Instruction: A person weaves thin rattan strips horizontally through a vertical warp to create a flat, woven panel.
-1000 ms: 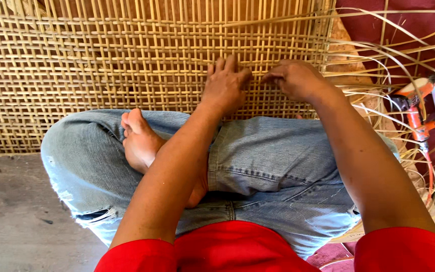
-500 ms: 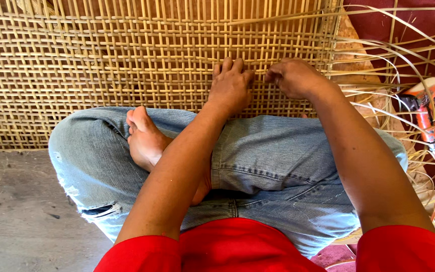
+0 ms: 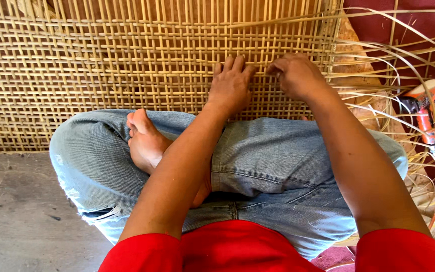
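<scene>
Lying flat, tan open-lattice cane mat (image 3: 101, 65).

To the left of our left hand (image 3: 231, 86) the woven cane panel (image 3: 101, 65) lies flat and bare, so we can slide across it freely. Our crossed knees in jeans (image 3: 258, 166) block the near edge. Right of our right hand (image 3: 295, 75), loose cane strips (image 3: 388, 70) fan out, and an orange tool (image 3: 429, 121) lies among them, crowding that side.

Grey concrete floor (image 3: 16, 221) — dark red wall (image 3: 404, 25), warm daylight
</scene>
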